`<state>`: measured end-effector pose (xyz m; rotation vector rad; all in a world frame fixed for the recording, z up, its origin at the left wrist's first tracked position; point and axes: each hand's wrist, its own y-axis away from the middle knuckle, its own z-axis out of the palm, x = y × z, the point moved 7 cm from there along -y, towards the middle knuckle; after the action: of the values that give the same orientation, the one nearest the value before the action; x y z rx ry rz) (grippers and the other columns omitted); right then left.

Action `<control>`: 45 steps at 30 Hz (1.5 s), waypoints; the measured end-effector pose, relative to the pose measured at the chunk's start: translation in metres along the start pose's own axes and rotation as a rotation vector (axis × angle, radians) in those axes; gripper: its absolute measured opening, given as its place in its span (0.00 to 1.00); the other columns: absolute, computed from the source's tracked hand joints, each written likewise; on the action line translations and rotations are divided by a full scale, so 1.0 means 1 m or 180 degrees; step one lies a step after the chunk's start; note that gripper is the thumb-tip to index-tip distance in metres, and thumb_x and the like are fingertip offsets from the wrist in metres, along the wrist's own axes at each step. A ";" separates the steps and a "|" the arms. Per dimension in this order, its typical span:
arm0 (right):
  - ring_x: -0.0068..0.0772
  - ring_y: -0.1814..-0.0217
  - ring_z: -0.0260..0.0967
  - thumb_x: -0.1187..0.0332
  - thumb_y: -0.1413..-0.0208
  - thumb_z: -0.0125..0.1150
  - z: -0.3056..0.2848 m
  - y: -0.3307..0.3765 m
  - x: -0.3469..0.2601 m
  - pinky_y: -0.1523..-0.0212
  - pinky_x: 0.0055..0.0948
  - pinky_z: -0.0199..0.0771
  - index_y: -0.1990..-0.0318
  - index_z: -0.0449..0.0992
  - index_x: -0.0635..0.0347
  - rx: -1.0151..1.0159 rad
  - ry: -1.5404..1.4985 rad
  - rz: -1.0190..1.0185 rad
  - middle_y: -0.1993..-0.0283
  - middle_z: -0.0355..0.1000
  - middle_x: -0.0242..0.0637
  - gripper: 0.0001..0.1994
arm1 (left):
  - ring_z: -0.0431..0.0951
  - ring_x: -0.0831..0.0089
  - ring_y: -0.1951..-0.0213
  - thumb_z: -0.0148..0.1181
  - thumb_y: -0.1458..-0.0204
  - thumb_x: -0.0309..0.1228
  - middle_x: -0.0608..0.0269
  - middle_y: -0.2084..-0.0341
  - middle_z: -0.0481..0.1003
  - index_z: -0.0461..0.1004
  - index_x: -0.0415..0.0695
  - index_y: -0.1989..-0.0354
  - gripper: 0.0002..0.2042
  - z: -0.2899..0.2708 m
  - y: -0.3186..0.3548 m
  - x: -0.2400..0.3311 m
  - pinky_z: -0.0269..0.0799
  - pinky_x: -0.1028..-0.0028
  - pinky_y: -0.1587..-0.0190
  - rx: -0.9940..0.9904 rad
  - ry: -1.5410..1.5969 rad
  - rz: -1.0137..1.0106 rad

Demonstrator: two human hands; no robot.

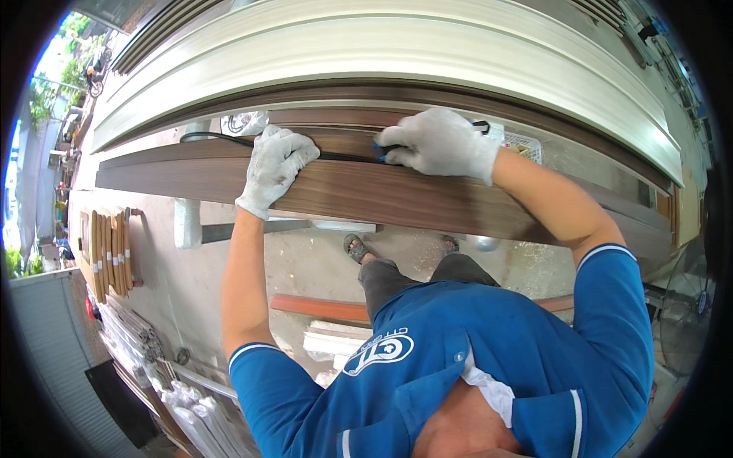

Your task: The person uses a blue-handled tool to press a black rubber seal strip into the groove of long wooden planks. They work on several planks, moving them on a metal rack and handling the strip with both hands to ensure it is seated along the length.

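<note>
Across the upper half of the view, a long dark-brown wood-grain panel (397, 195) lay horizontally at about waist height, with the person in a blue polo shirt (473, 351) leaning over it. A thin black rubber strip (221, 138) ran along the panel's upper edge, trailing off to the left. The left hand (275, 168), in a white knitted glove, rested on top of the panel with its fingers curled down over the strip, pressing it against the edge. The right hand (443, 143), gloved likewise, was closed on the same strip further right, its fingers pinched around the black line where it met the wood. The two hands were near each other but apart, the strip taut between them. Behind the panel stood stacked long cream-white profiled mouldings (397, 53). Below, on the concrete floor (305, 263), the person's sandalled foot (355, 248) was visible, with a reddish-brown board (321, 308) lying near it. At the left, a bundle of light wooden slats (111, 256) and a pile of grey metal strips (134, 328) lay on the floor.
</note>
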<state>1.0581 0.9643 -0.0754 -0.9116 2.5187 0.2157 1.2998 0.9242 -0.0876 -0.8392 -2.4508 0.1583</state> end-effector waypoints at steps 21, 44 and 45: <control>0.50 0.61 0.80 0.59 0.41 0.70 0.027 -0.088 -0.051 0.60 0.46 0.78 0.53 0.82 0.51 0.0333 0.0092 0.0215 0.66 0.80 0.43 0.12 | 0.76 0.55 0.58 0.65 0.41 0.35 0.59 0.69 0.80 0.82 0.45 0.68 0.08 -0.122 0.066 -0.198 0.68 0.58 0.51 0.0520 -0.0962 -0.0251; 0.54 0.58 0.80 0.56 0.37 0.66 0.066 -0.258 -0.132 0.55 0.50 0.78 0.50 0.82 0.50 0.0082 0.0146 0.0062 0.65 0.81 0.46 0.14 | 0.78 0.60 0.53 0.63 0.41 0.43 0.67 0.65 0.83 0.84 0.53 0.65 0.10 -0.180 0.072 -0.286 0.65 0.56 0.43 -0.0242 -0.0937 0.0579; 0.53 0.58 0.80 0.57 0.38 0.66 0.066 -0.258 -0.134 0.55 0.49 0.78 0.50 0.82 0.51 0.0129 0.0151 0.0172 0.64 0.81 0.46 0.14 | 0.78 0.60 0.53 0.62 0.40 0.43 0.67 0.65 0.83 0.84 0.53 0.65 0.10 -0.190 0.069 -0.308 0.65 0.56 0.44 -0.0349 -0.1111 0.0513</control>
<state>1.3373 0.8611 -0.0703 -0.8428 2.5839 0.1609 1.6406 0.7830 -0.0852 -1.1406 -2.7321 0.2494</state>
